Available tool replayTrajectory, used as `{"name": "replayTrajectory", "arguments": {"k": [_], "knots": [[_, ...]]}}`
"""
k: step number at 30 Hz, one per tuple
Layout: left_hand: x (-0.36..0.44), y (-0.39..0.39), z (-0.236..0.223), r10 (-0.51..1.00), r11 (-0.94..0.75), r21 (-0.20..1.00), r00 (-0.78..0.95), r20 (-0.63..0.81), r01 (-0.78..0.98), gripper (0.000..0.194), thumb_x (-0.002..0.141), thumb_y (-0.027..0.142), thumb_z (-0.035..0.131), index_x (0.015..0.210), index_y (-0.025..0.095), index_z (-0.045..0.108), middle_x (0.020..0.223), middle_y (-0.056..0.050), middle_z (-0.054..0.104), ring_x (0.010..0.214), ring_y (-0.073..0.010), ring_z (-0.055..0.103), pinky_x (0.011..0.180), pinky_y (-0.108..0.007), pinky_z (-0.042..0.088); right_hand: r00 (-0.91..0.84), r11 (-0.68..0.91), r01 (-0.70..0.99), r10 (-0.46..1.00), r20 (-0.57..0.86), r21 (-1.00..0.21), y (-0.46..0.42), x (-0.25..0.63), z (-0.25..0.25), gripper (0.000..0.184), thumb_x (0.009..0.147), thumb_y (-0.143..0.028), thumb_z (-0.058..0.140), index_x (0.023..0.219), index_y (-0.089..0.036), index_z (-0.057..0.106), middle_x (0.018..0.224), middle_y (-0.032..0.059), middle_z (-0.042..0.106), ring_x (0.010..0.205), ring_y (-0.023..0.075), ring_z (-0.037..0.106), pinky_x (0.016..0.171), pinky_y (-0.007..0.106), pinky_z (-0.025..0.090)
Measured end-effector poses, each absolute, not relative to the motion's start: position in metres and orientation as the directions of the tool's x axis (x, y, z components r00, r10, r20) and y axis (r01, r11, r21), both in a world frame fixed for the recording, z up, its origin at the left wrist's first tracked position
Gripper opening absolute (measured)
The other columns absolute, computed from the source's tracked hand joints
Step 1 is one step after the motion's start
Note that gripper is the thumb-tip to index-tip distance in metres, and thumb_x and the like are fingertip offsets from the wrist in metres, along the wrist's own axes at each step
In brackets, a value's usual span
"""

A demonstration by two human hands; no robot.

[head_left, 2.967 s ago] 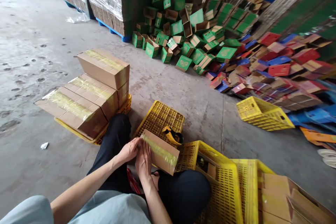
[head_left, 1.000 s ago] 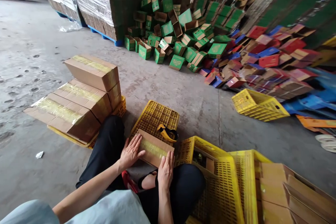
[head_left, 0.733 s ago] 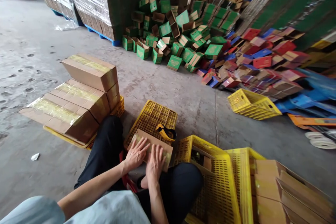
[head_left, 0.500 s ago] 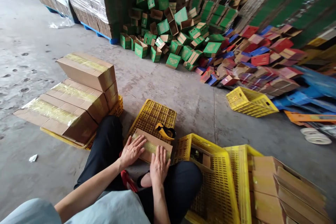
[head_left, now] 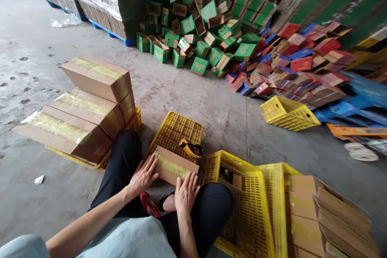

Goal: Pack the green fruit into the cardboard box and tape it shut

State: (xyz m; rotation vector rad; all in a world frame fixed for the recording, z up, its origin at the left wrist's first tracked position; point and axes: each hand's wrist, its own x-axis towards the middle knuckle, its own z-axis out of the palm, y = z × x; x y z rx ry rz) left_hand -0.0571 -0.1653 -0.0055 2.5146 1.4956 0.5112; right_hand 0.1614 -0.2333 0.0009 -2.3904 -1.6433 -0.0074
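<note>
A small brown cardboard box (head_left: pixel 173 164), sealed along its top with yellowish tape, rests on an upturned yellow plastic crate (head_left: pixel 181 127) between my knees. My left hand (head_left: pixel 143 176) lies against the box's left end, fingers stretched out. At the right end, my right hand (head_left: pixel 185 195) touches the near edge with its fingers extended and slightly apart. Neither hand is wrapped round the box. Just behind the box, a yellow and black tape dispenser (head_left: pixel 190 148) lies on the crate.
Taped cardboard boxes (head_left: pixel 81 117) are stacked on a crate at left. At right stand a yellow crate (head_left: pixel 242 205) with an open box inside, and another crate (head_left: pixel 279 201) beside folded cartons (head_left: pixel 326 213). Green boxes (head_left: pixel 199 65) and red-blue boxes (head_left: pixel 302 63) lie heaped farther off.
Earlier both hands were together at the box's left end. They then moved across its taped top and have now drawn apart to opposite ends. The view has shifted slightly.
</note>
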Motion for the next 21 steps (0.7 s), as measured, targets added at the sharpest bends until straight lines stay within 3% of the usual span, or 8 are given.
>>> {"name": "replayTrajectory", "arguments": {"k": [5,7,13,17,21], "knots": [[-0.055,-0.162,-0.013,0.896,-0.443,0.452,0.4,0.192,0.774,0.069,0.113,0.052,0.028,0.169,0.012,0.025,0.173,-0.021,0.024,0.157,-0.0329,0.035,0.123,-0.048,0.043,0.226,-0.192,0.956,0.965,0.136,-0.222,-0.232,0.128,-0.01,0.07,0.111,-0.049,0.025,0.161,-0.004,0.043,0.163,0.0259,0.045,0.152,0.0401,0.043,0.122,0.063,0.036],[-0.056,-0.155,-0.014,0.9,-0.427,0.525,0.403,0.167,0.736,0.067,0.113,0.051,0.029,0.167,0.012,0.03,0.173,-0.02,0.025,0.158,-0.0313,0.032,0.125,-0.047,0.041,0.179,-0.142,0.962,0.973,0.146,-0.233,-0.225,0.113,-0.013,0.066,0.111,-0.046,0.028,0.16,-0.003,0.044,0.162,0.0257,0.045,0.152,0.0394,0.044,0.121,0.06,0.038],[-0.072,-0.132,0.003,0.92,-0.215,0.758,0.388,-0.054,0.616,0.06,0.112,0.053,0.03,0.155,0.018,0.054,0.166,-0.013,0.044,0.153,-0.025,0.042,0.126,-0.042,0.041,-0.011,0.063,0.947,0.986,0.165,-0.316,-0.193,0.069,-0.006,0.056,0.107,-0.025,0.033,0.159,-0.008,0.048,0.16,0.0227,0.05,0.15,0.0349,0.048,0.12,0.057,0.042],[-0.068,-0.122,0.02,0.939,-0.099,0.804,0.322,-0.119,0.586,0.06,0.111,0.053,0.029,0.149,0.019,0.061,0.16,-0.009,0.054,0.152,-0.0238,0.046,0.129,-0.042,0.036,-0.089,0.138,0.919,0.985,0.147,-0.369,-0.175,0.049,-0.001,0.058,0.1,-0.019,0.043,0.157,-0.012,0.051,0.157,0.0187,0.056,0.15,0.0339,0.048,0.123,0.056,0.039],[-0.053,-0.121,0.029,0.95,-0.091,0.78,0.288,-0.118,0.62,0.063,0.111,0.054,0.031,0.16,0.019,0.048,0.169,-0.01,0.04,0.16,-0.0268,0.031,0.131,-0.05,0.028,-0.201,0.235,0.893,0.971,0.126,-0.384,-0.172,0.045,-0.007,0.057,0.094,-0.02,0.057,0.151,-0.017,0.058,0.147,0.0134,0.066,0.143,0.0316,0.056,0.125,0.053,0.037]]}}
